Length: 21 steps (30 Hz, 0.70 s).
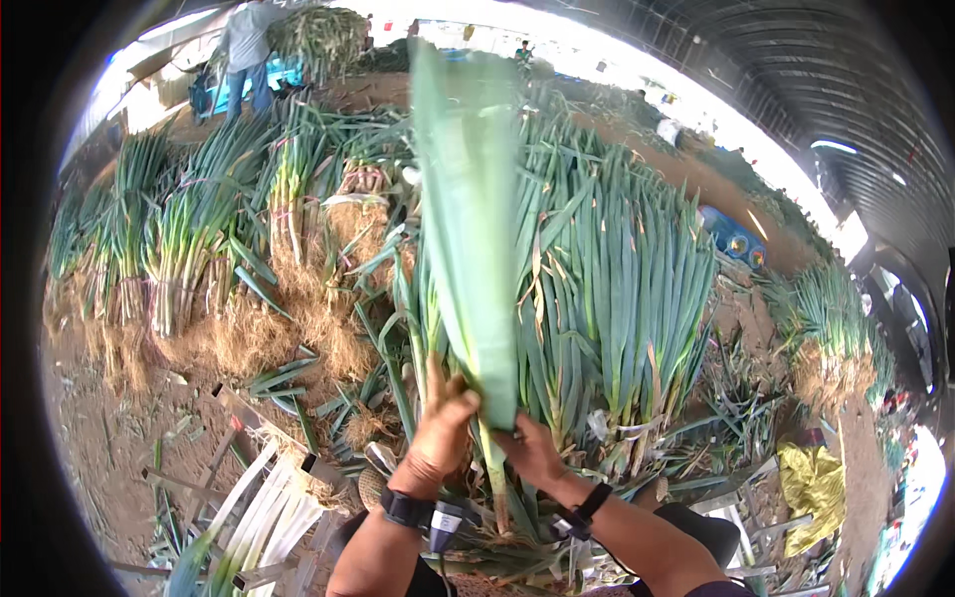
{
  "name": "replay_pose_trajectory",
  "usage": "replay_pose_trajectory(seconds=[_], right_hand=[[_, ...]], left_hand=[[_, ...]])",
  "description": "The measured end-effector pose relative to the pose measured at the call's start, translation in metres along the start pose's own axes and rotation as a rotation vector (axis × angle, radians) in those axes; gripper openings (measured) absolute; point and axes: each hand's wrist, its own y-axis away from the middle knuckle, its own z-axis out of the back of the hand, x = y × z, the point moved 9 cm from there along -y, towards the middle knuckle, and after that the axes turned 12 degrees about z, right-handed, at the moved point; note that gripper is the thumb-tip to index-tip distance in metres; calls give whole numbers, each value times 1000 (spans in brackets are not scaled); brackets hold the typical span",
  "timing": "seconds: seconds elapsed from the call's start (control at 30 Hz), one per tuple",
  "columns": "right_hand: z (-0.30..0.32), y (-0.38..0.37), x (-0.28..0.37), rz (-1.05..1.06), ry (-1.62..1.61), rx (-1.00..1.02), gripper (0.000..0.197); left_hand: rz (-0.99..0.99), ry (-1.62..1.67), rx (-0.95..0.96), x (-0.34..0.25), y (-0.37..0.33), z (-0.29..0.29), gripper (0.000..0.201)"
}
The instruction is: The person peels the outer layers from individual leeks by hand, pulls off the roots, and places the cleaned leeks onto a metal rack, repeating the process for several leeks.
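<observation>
A tall leek (468, 298) stands upright before me, its broad green leaves blurred at the top. My left hand (438, 433) is closed on its left side, where leaves meet the pale stalk, with one finger pointing up. My right hand (534, 453) pinches the leaf on the other side, a little lower. The stalk's lower end (499, 497) hangs below both hands. Each wrist wears a dark strap with a small device. Just beyond my hands, many untrimmed leeks (607, 298) lean side by side.
At lower left, pale stripped leeks (264, 497) lie across a metal frame (257, 413). Tied leek bunches (184, 239) with long roots stand at far left. A yellow sack (811, 493) lies on the right. Cut leaves litter the dirt floor. Farther back, a person (249, 55) stands near a blue cart.
</observation>
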Motion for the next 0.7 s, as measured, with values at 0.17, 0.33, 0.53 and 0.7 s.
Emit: replay_pose_trajectory(seconds=[0.17, 0.33, 0.53, 0.7], right_hand=[[8, -6, -1, -100, -284, -52, 25], [1, -1, -25, -228, -316, -132, 37], [0, -5, -3, -65, 137, -188, 26], [-14, 26, 11, -31, 22, -73, 22]], left_hand=[[324, 170, 205, 28, -10, -7, 69], [307, 192, 81, 46, -15, -2, 37], [84, 4, -119, 37, -15, 12, 25], [141, -10, -391, 13, -9, 38, 11]])
